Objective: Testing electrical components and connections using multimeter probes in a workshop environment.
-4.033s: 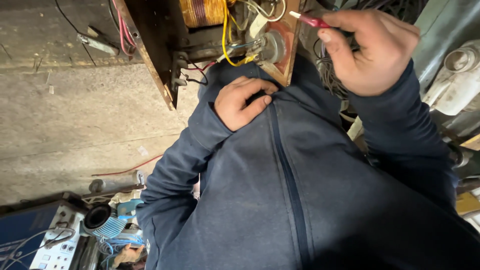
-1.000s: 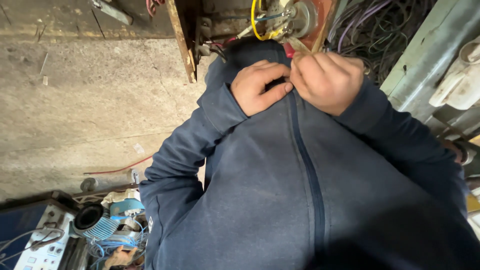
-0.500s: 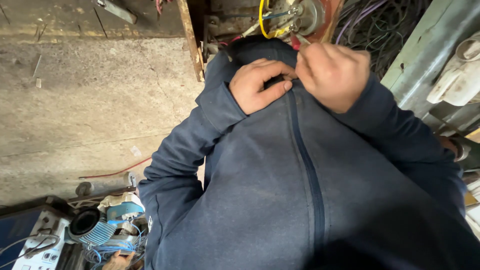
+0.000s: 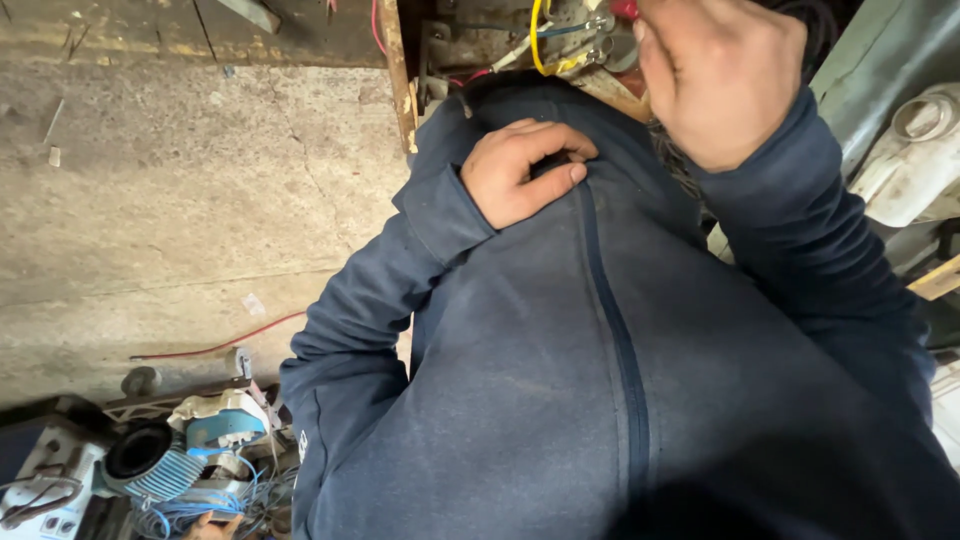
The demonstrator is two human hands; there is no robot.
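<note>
Here, the left hand [image 4: 520, 172] sits near the upper middle of the frame, its fingers curled and pinching a fold of the dark blue jacket [image 4: 560, 380] just beside the zipper [image 4: 612, 330], thumb pressed against the cloth. The right hand [image 4: 718, 75] is higher, at the upper right, closed into a loose fist with its back toward the camera; a red handle [image 4: 625, 8] pokes out at its top left edge, and I cannot tell how firmly the fingers grip it because they are turned away. Just left of that hand, at the top edge of the frame, a yellow wire [image 4: 538, 45] loops among metal clips and a rusty wooden frame [image 4: 397, 70]. The 2 hands are near each other but apart, with the jacket's collar between them. The jacket fills most of the lower right of the frame, both sleeves running up to the hands. A bare concrete floor [image 4: 170, 200] takes up the left side, with a thin red wire [image 4: 215, 345] lying across it. In the lower left corner sits a clutter of parts, including a blue ribbed round piece [image 4: 150, 465] and tangled blue wires [image 4: 200, 515]. At the far right, a pale, dirty plastic casing [image 4: 915, 150] rests against a grey surface.
</note>
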